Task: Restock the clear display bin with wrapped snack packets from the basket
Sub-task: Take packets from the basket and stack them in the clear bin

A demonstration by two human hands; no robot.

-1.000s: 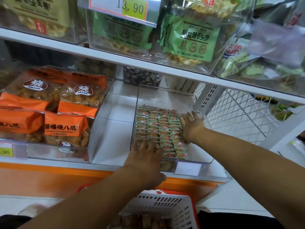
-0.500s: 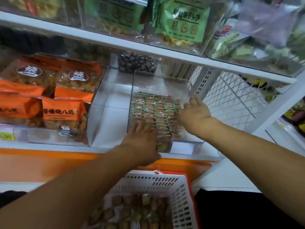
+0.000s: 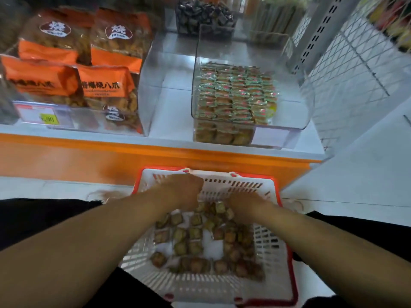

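Head view: both hands reaching down into white basket point(image 3: 270, 247) with red rim, sitting low in front of the orange-fronted shelf point(image 3: 155, 158). Left hand point(image 3: 182, 192) curling loosely at the basket's far-left corner, fingertips hidden behind knuckles, so cannot tell whether gripping anything. Right hand point(image 3: 246, 204) lying at the far-right side, fingers dipping among loose snack packets point(image 3: 193, 238); grasp blurred, cannot tell. Packets scattering across the basket floor, thicker toward the near edge.

Clear display bin point(image 3: 295, 112) sitting at the shelf's right end, near the front edge, holding stacked rows of green-and-red wrapped packets point(image 3: 235, 94) against its left wall and front; right part showing bare. Orange snack bags point(image 3: 102, 85) filling a neighbouring clear bin toward the shelf's left end. Dark-wrapped sweets point(image 3: 204, 14) sitting behind, at the shelf's back edge.
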